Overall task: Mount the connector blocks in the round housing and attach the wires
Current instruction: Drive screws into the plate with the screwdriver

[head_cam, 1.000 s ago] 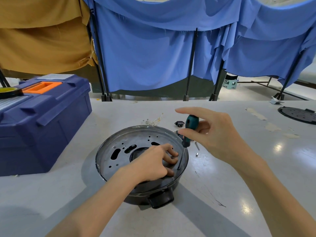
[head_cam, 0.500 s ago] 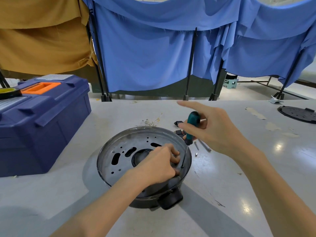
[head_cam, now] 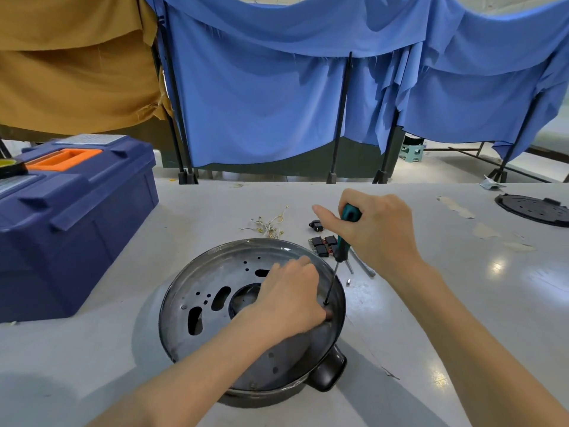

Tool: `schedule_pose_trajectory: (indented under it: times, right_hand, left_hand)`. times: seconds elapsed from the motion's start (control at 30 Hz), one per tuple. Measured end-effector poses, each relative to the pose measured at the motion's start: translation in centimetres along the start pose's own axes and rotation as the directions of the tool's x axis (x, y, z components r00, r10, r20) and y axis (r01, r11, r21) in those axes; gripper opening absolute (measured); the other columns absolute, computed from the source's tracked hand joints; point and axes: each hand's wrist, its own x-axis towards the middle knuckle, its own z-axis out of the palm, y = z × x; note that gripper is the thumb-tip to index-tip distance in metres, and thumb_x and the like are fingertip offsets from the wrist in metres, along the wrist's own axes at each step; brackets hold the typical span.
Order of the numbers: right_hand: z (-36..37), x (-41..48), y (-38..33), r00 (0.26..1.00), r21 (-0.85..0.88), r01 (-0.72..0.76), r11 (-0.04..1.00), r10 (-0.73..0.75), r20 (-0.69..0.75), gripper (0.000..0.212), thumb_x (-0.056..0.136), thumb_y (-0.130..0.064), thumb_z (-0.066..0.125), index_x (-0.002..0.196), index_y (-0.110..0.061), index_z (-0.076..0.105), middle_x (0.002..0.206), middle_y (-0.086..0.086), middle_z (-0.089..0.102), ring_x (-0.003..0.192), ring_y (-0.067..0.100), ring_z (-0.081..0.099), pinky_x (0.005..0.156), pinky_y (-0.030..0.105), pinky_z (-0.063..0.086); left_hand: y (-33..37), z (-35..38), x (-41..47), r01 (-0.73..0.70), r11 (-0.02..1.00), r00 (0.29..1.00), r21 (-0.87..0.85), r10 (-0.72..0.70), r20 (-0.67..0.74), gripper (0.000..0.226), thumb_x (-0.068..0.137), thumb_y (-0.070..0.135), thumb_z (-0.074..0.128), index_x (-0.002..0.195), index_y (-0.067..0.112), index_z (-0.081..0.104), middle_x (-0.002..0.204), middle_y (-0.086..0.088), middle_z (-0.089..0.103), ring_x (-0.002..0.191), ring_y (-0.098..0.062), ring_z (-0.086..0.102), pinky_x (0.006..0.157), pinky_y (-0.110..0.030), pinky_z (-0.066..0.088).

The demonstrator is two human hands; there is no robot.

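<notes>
Table (head_cam: 92,349): pale work surface on which everything is laid
Toolbox (head_cam: 77,226): blue, lid closed, stood at the left, well apart from the work
Round housing (head_cam: 197,282): dark metal pan with a perforated floor, set mid-table with its black handle turned towards the person; nothing is seen clamping it, so it could be spun or slid if the driver is leaned on hard
Right hand (head_cam: 378,232): wrapped round the driver handle, forefinger held out straight; with so high a grip, the shaft could be rocked sideways
Left hand (head_cam: 289,300): laid inside the housing at its right side, fingers bent down onto the floor just beside the driver tip; whether a screw or block is pinched beneath cannot be told; a fingertip could be jabbed if the tip skids
Screwdriver (head_cam: 341,248): teal handle, thin shaft tilted, tip set on the housing floor near the right wall; held at this slant, the tip may be thrown out of the screw head and the head chewed
Connector blocks (head_cam: 321,245): black and red, grouped on the table just beyond the rim; none is seen mounted
Wires (head_cam: 269,224): pale tangle beyond the housing, untouched
Loose screw (head_cam: 348,282): just beside the right rim; it could be swept away by the right forearm
</notes>
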Motion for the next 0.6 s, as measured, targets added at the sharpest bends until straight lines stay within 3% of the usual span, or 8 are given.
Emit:
schedule_pose_trajectory:
  times: [0.07, 0.13, 0.3, 0.4, 0.5, 0.57, 0.6]
  right_hand:
    - [0.1, 0.0, -0.6, 0.999, -0.03, 0.032, 0.999, -0.032, -0.004, 0.051, 0.082, -0.045, 0.075, 0.059, -0.005, 0.055, 0.043, 0.009, 0.041, 0.046, 0.029, 0.036, 0.05, 0.041, 0.045]
    - [0.2, 0.0, -0.9, 0.999, -0.048, 0.04, 0.998, -0.041, -0.009, 0.053, 0.083, -0.047, 0.073, 0.058, -0.004, 0.054, 0.042, 0.007, 0.038, 0.045, 0.028, 0.035, 0.049, 0.04, 0.044]
    - [0.1, 0.0, -1.1, 0.998, -0.184, -0.044, 0.982, 0.053, 0.045, 0.065, 0.085, -0.065, 0.058, 0.062, -0.005, 0.053, 0.046, 0.009, 0.042, 0.048, 0.028, 0.041, 0.053, 0.038, 0.042]
    - [0.0, -0.1, -1.4, 0.999, -0.237, 0.002, 0.972, -0.011, -0.036, 0.066, 0.087, -0.065, 0.054, 0.055, -0.009, 0.041, 0.042, 0.004, 0.032, 0.043, 0.025, 0.034, 0.048, 0.029, 0.029]
    - [-0.1, 0.1, -1.0, 1.0, -0.275, 0.012, 0.961, -0.007, 0.019, 0.07, 0.094, -0.066, 0.026, 0.052, -0.011, 0.041, 0.042, 0.005, 0.037, 0.043, 0.027, 0.04, 0.047, 0.032, 0.034]
    - [-0.4, 0.5, -0.6, 0.999, -0.141, -0.008, 0.99, 0.015, 0.047, 0.077, 0.094, -0.065, 0.017, 0.05, -0.012, 0.051, 0.044, 0.001, 0.049, 0.046, 0.022, 0.049, 0.052, 0.034, 0.044]
    - [-0.5, 0.9, -0.3, 0.996, 0.01, -0.052, 0.999, 0.051, 0.067, 0.078, 0.095, -0.066, 0.019, 0.054, -0.015, 0.063, 0.051, -0.003, 0.059, 0.051, 0.016, 0.056, 0.06, 0.033, 0.049]
  left_hand:
    - [-1.0, -0.2, 0.5, -0.029, 0.994, 0.999, -0.105, 0.033, 0.038, 0.044, 0.07, 0.044, 0.082, 0.094, 0.009, 0.068, 0.102, 0.004, 0.049, 0.1, -0.017, 0.048, 0.083, -0.031, 0.042]
    - [-1.5, -0.6, 0.8, -0.04, 0.956, 0.999, -0.291, 0.049, 0.025, 0.045, 0.067, 0.035, 0.086, 0.104, 0.014, 0.07, 0.103, 0.005, 0.052, 0.102, -0.013, 0.05, 0.086, -0.028, 0.045]
    - [-0.4, -1.8, 1.6, -0.064, 0.698, 0.997, -0.714, 0.01, -0.079, 0.035, 0.069, 0.025, 0.085, 0.098, 0.021, 0.065, 0.091, 0.008, 0.069, 0.086, 0.0, 0.063, 0.075, -0.009, 0.048]
    - [0.9, -2.0, 2.1, -0.139, 0.647, 0.99, -0.75, 0.07, -0.123, 0.02, 0.082, 0.01, 0.074, 0.098, 0.007, 0.061, 0.09, -0.009, 0.072, 0.084, -0.02, 0.07, 0.082, -0.033, 0.057]
    - [1.2, -1.8, 2.0, -0.192, 0.549, 0.981, -0.814, 0.119, -0.151, 0.008, 0.093, 0.001, 0.058, 0.1, 0.003, 0.059, 0.087, -0.014, 0.072, 0.074, -0.027, 0.072, 0.078, -0.041, 0.059]
    - [1.2, -1.8, 1.8, -0.189, 0.502, 0.98, -0.844, 0.145, -0.133, 0.013, 0.096, 0.008, 0.056, 0.107, 0.002, 0.06, 0.09, -0.014, 0.072, 0.074, -0.029, 0.072, 0.078, -0.042, 0.058]
    - [1.1, -1.8, 1.8, -0.174, 0.478, 0.982, -0.861, 0.147, -0.117, 0.016, 0.096, 0.012, 0.056, 0.108, 0.001, 0.06, 0.089, -0.013, 0.073, 0.074, -0.029, 0.072, 0.078, -0.041, 0.058]
